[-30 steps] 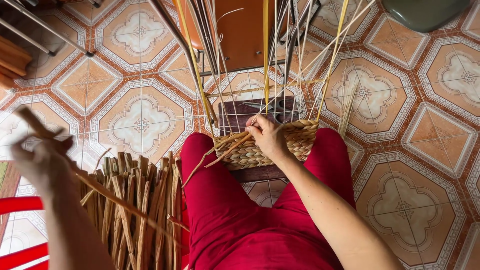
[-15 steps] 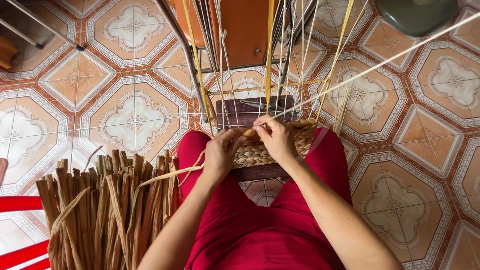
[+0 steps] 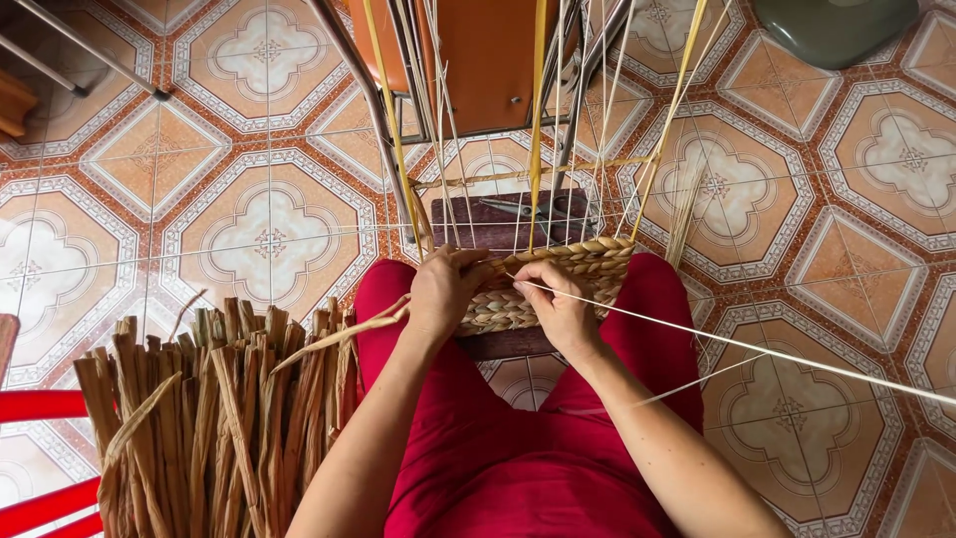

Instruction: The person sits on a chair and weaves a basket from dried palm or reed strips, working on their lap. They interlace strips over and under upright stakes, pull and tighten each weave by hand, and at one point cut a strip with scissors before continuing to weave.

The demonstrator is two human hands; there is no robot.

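Covering the whole field was a tiled floor [image 3: 269, 239] with an orange and cream pattern. On it, at the person's left, stood a bundle of dried reed strips [image 3: 214, 418], upright and fanned at the top, with a red chair edge [image 3: 40, 458] just beside it. Ahead stood an orange stool [image 3: 488, 60] on metal legs, and a grey-green object [image 3: 832, 30] lay at the top right corner. The person's lap, in red trousers [image 3: 518, 448], carried a dark wooden board [image 3: 508, 344]. On that board sat the half-woven basket [image 3: 558, 279], its braided wall low and its pale upright stakes [image 3: 538, 120] rising toward the stool. Left hand [image 3: 438, 294] was curled against the basket's left rim, fingers closed on a flat reed strand [image 3: 339, 334] trailing toward the bundle. Right hand [image 3: 558, 304] pinched a thin pale cord [image 3: 757, 349] running off to the right; the exact finger grip was probably a thumb-and-forefinger pinch.
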